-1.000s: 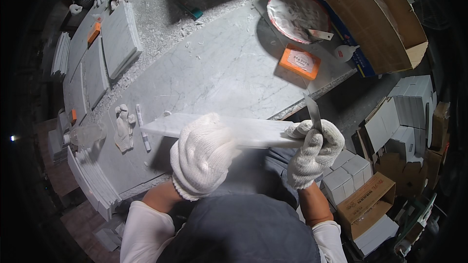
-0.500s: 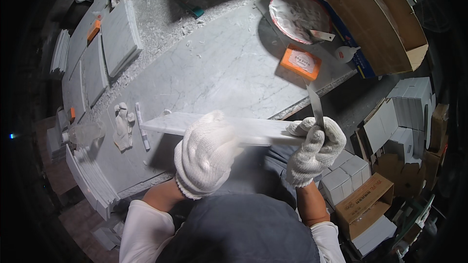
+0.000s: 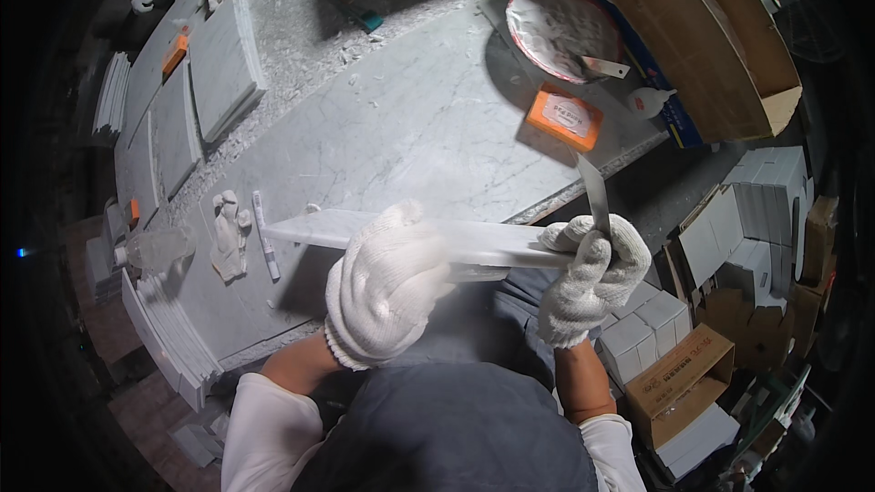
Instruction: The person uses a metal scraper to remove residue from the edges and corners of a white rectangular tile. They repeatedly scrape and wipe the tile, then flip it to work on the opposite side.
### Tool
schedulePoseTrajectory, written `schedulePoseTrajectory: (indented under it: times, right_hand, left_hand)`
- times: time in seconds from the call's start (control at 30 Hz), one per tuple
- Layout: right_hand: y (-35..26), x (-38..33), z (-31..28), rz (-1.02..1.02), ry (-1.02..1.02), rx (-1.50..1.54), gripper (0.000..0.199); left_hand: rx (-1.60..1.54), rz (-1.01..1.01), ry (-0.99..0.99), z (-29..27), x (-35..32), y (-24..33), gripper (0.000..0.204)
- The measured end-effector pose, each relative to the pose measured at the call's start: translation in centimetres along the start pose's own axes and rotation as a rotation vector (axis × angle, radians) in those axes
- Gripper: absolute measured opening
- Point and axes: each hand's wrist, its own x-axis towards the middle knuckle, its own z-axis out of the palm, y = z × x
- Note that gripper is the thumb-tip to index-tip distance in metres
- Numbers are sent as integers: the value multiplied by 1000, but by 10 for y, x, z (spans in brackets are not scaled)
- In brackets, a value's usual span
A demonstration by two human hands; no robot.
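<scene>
Both my hands wear white knit gloves. My left hand (image 3: pixel 387 296) grips the middle of a long, thin white marble strip (image 3: pixel 319 229) that I hold level over the near edge of the marble worktable (image 3: pixel 410 118). My right hand (image 3: pixel 591 275) is closed around a narrow metal scraper blade (image 3: pixel 595 191) that points up and away, right at the strip's right end. The strip's middle is hidden under my left glove.
An orange box (image 3: pixel 567 117) and a round plate of paste (image 3: pixel 558 20) with a putty knife lie at the table's far right. Marble slabs (image 3: pixel 223 64) are stacked at left. A spare glove (image 3: pixel 226 234) and a pen lie near the strip. Cardboard boxes (image 3: pixel 685 376) stand at right.
The strip has shifted slightly to the left and lower in view with both hands still on it. My right hand keeps the blade upright at the strip's end.
</scene>
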Motion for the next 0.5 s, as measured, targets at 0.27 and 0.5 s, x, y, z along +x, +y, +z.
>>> schedulePoseTrajectory:
  times: [0.27,0.5]
  right_hand:
    - [-1,4,-2,5,-36,-16,33]
    - [3,0,-2,-47,-8,-3,25]
  left_hand:
    - [7,37,-8,-2,6,-5,37]
    - [-57,41,53,-34,11,-1,26]
